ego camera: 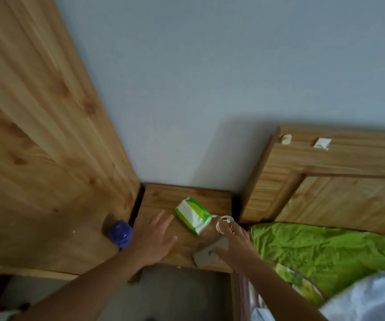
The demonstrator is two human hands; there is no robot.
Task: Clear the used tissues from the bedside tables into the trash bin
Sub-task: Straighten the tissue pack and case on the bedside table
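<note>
Head view: bedside table (163,200) holds a green tissue pack (192,215), coiled white cable (223,224) and grey phone (210,252). Left hand (152,239) and right hand (235,249) hover above, fingers spread, empty. No loose tissues discernible.

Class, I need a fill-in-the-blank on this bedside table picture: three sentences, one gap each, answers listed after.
1. The tissue pack on the bedside table is white and ____.
2. The coiled white cable lies between the tissue pack and the ____.
3. Both the left hand and the right hand have their fingers ____ and hold nothing.

Answers: green; bed; open
</note>
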